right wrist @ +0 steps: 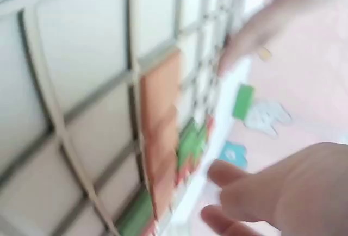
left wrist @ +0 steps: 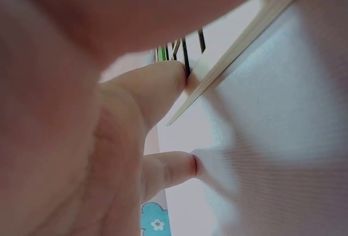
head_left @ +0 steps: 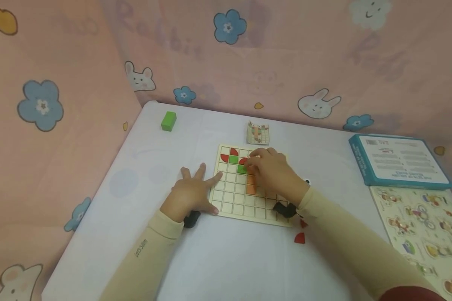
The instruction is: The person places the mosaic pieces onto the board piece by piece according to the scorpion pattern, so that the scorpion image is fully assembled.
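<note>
Pale wooden grid board (head_left: 227, 196) on white table (head_left: 226, 259): partly filled, lower-left cells bare, 2 red quarter-circle pieces (head_left: 299, 238) off it. Left hand (head_left: 189, 190) spread, holding nothing, touching it; right hand (head_left: 274, 171) curved, hold unclear.

Passage is afforded between the grid board (head_left: 238, 197) and the green block (head_left: 168, 121); the board's left edge is obstructed by the left hand (head_left: 190, 190), its far-right part by the right hand (head_left: 275, 169).
</note>
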A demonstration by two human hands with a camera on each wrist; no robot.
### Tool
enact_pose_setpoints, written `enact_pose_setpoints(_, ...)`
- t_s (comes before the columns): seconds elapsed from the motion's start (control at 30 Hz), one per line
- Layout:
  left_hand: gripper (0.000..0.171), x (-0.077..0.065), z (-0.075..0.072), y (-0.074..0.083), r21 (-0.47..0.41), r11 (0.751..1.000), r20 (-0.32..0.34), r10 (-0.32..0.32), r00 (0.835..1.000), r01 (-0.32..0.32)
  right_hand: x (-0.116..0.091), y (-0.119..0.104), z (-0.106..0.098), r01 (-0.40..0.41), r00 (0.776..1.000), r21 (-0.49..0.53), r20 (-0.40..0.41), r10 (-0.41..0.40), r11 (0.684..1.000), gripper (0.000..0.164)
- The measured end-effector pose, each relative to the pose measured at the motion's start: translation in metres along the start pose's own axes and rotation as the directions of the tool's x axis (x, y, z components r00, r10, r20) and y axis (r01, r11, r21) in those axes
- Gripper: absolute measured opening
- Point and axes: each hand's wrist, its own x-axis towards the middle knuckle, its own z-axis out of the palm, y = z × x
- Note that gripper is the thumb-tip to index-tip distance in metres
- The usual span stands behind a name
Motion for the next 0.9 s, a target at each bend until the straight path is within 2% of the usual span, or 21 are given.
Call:
enact_pose_setpoints(0.07,0.109,0.000,0.000,0.001,-0.004,1.000,0.000,0.001,1.000,-0.001,-0.008,0.010,-0.010,-0.038,0.999,0.064,-0.018,0.040,0.997,0.026)
enact_pose_setpoints(0.17,0.109,0.000,-0.001,0.003,-0.003,1.000,0.004,0.003,1.000,-0.003,-0.032,0.024,-0.027,-0.134,0.991,0.140,0.004,0.135,0.981,0.027)
enact_pose_setpoints(0.3,0.109,-0.001,-0.003,0.003,0.000,1.000,0.013,0.003,1.000,-0.003,-0.073,0.041,-0.038,-0.298,0.952,0.149,0.117,0.283,0.943,0.030)
enact_pose_setpoints(0.37,0.109,-0.002,-0.004,0.003,0.001,1.000,0.018,0.003,1.000,-0.003,-0.092,0.050,-0.035,-0.340,0.934,0.129,0.164,0.318,0.932,0.032)
enact_pose_setpoints(0.47,0.109,-0.002,-0.005,0.002,0.000,1.000,0.021,0.004,1.000,-0.004,-0.115,0.063,-0.027,-0.373,0.915,0.115,0.211,0.344,0.921,0.033)
enact_pose_setpoints(0.6,0.109,-0.002,-0.004,0.002,0.001,1.000,0.016,0.004,1.000,-0.004,-0.135,0.081,-0.019,-0.393,0.907,0.100,0.204,0.368,0.914,0.033)
enact_pose_setpoints(0.73,0.109,-0.001,-0.003,0.002,0.009,1.000,0.013,0.005,1.000,-0.005,-0.143,0.093,-0.012,-0.424,0.894,0.102,0.206,0.398,0.900,0.040)
enact_pose_setpoints(0.83,0.108,-0.001,-0.004,0.002,0.010,1.000,0.013,0.007,1.000,-0.007,-0.144,0.097,-0.006,-0.430,0.892,0.110,0.207,0.402,0.896,0.042)
enact_pose_setpoints(0.9,0.109,-0.001,-0.004,0.002,0.009,1.000,0.014,0.008,1.000,-0.008,-0.144,0.097,-0.003,-0.420,0.898,0.097,0.188,0.397,0.903,0.040)
